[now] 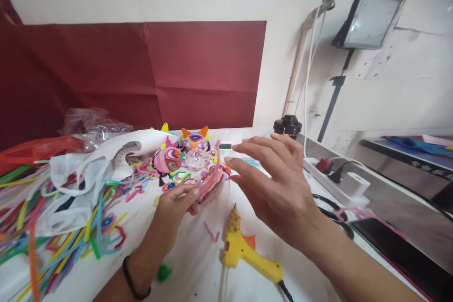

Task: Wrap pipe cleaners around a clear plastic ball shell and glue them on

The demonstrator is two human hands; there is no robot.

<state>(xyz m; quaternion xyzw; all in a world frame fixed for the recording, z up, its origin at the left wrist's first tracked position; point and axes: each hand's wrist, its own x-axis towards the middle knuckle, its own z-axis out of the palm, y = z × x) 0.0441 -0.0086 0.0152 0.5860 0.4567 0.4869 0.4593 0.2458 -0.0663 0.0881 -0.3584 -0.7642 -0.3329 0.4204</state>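
Note:
My left hand (179, 203), with a black band on its wrist, grips a pink pipe-cleaner piece (213, 185) between thumb and fingers. Grey, red and pink bands show on the piece, and one pink strand sticks up from it. To the right, my right hand (274, 179) hovers with its fingers spread and nothing in them. Below the hands, a yellow hot glue gun (244, 250) lies on the white table, nozzle pointing away from me. A short bent pink pipe cleaner (211, 232) rests just left of its nozzle.
Finished pipe-cleaner figures (195, 140) stand behind a clear dish (197, 159). Loose pipe cleaners (67, 250) and a white plastic bag (69, 198) crowd the left. A power strip (334, 181), cables and a black phone (399, 257) lie on the right. A lamp (375, 14) stands behind.

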